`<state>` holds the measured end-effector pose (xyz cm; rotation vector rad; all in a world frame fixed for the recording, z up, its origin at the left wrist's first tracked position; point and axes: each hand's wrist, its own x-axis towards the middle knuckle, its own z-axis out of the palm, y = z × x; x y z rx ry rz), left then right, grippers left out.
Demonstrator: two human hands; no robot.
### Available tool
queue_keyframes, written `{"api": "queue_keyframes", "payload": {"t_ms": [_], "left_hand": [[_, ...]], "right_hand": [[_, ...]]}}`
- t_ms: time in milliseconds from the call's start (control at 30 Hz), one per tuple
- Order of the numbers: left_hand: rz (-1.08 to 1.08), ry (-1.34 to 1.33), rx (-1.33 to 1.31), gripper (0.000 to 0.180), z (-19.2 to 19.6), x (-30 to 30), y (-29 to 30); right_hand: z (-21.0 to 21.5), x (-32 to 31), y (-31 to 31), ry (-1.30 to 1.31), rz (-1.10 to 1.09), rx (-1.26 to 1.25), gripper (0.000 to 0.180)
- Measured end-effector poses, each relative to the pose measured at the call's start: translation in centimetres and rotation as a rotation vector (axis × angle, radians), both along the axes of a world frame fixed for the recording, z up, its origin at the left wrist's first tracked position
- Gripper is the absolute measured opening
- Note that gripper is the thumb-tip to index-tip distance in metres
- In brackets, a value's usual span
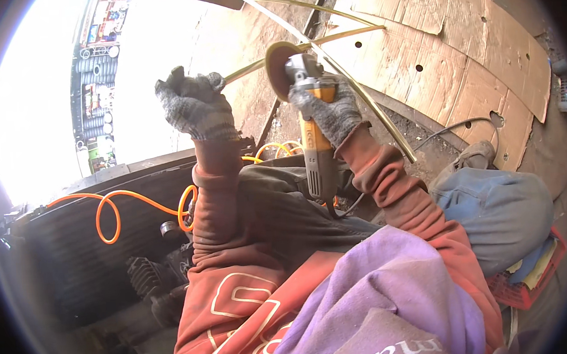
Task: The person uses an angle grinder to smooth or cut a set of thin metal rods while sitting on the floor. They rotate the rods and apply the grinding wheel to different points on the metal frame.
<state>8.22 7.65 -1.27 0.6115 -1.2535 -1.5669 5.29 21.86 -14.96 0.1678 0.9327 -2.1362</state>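
My right hand (331,113), in a grey knit glove, has its grip closed round the yellow body of the grinder (313,137), whose disc (277,62) sits just above my fingers, against the thin brass-coloured rods (356,96) that cross in front of the cardboard sheets (456,46). My left hand (196,104), also gloved, is curled into a fist to the left of the disc, near one rod's end. I cannot tell whether it holds that rod.

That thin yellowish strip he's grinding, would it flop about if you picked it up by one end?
Probably springy rather than floppy: the strip runs in long smooth curves. It looks thin, so likely light, and it might whip about. The left hand grips one end while the right hand holds the angle grinder.
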Motion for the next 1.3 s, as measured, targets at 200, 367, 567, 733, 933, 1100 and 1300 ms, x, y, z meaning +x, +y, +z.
{"api": "queue_keyframes", "payload": {"t_ms": [200, 367, 567, 733, 933, 1100, 1300], "left_hand": [[0.002, -0.080, 0.026, 0.039, -0.6, 2.0, -2.0], [-0.122, 0.079, -0.058, 0.039, -1.2, 1.9, -1.7], [-0.022, -0.008, 0.011, 0.043, -0.7, 1.9, -1.5], [-0.107, 0.073, 0.034, 0.044, -0.1, 1.0, -0.8], [-0.187, 0.068, 0.031, 0.046, 1.0, -0.2, -0.4], [-0.294, 0.074, -0.054, 0.048, 1.1, -1.8, -0.7], [-0.281, 0.005, -0.346, 0.034, 4.6, -5.3, -0.1]], "right_hand": [[5.6, 3.4, 0.5, 0.307, 0.058, -0.107, 0.056], [1.3, 0.5, -0.8, 0.045, -0.080, -0.008, 0.053], [3.8, 3.0, -0.2, 0.252, -0.043, -0.074, 0.048], [3.4, -0.1, 1.1, 0.170, 0.011, -0.015, 0.039], [5.4, -4.6, 7.6, 0.188, -0.068, -0.080, 0.027], [7.7, -13.3, 15.4, 0.852, -0.335, 0.207, 0.018], [15.7, -15.6, 27.0, 0.598, -0.270, 0.185, 0.042]]}}
